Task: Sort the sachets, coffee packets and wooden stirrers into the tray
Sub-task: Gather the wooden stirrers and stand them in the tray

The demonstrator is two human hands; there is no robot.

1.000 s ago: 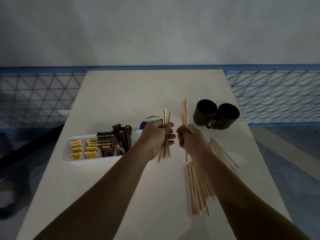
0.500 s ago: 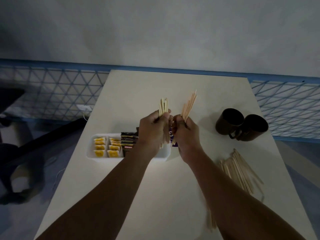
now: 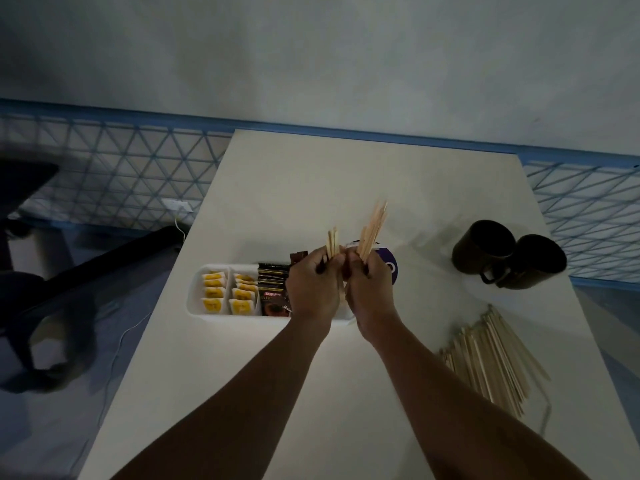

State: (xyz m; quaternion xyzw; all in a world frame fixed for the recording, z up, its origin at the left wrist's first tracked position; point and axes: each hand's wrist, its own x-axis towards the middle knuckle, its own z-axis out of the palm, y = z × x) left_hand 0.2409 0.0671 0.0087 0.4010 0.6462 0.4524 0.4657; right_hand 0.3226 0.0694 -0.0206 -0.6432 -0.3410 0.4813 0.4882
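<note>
A white tray (image 3: 197, 299) lies on the table, holding yellow sachets (image 3: 227, 294) in its two left compartments and dark coffee packets (image 3: 273, 282) beside them. My left hand (image 3: 313, 285) grips a small upright bundle of wooden stirrers (image 3: 332, 242). Pressed against it, my right hand (image 3: 370, 284) grips a second bundle of stirrers (image 3: 372, 228) that leans to the right. Both hands hover over the tray's right end and hide it. A loose pile of stirrers (image 3: 491, 355) lies on the table at the right.
Two dark mugs (image 3: 509, 258) stand side by side at the table's right. A round purple-and-white object (image 3: 389, 261) peeks out behind my right hand. Blue lattice fencing runs behind the white table (image 3: 329, 174). A dark chair (image 3: 31, 237) stands on the floor at left.
Both hands came together, moving from the table's middle to over the tray's right end. The right hand's stirrers now lean right. The view shifted left.
</note>
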